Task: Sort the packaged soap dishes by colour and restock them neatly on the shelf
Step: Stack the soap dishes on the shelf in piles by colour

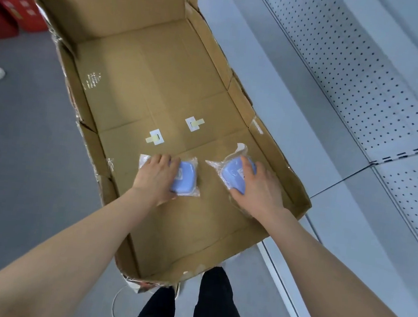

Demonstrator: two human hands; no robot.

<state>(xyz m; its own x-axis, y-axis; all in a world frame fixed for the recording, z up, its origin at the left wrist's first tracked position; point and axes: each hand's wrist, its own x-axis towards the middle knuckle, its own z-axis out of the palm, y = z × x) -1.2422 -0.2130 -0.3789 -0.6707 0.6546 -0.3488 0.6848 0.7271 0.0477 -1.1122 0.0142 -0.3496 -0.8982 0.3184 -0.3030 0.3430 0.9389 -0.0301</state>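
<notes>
- The left soap dish [184,179] lies flat on the floor of the cardboard box [144,74], near its front. It sits under the left hand [155,177], with its right half showing past the knuckles.
- The right soap dish [230,173] is just beside it, with a bare strip of cardboard between them. It lies under the right hand [257,189], close to the box's right wall, and its left edge is tilted up off the cardboard.
- Both dishes are pale blue with rounded corners. Each is sealed in a clear, crinkled plastic bag that sticks out beyond the dish. A small label shows on each, but it is too blurred to read.
- The left hand lies palm down on its packet, with the fingers curled over the far edge and gripping it.
- The right hand grips its packet with the thumb on the near edge and the fingers wrapped over the top and far side.
- Two small white tags [156,137] with yellowish tape lie on the box floor beyond the hands.
- A white shelf [347,204] with a pegboard back stands to the right of the box.
</notes>
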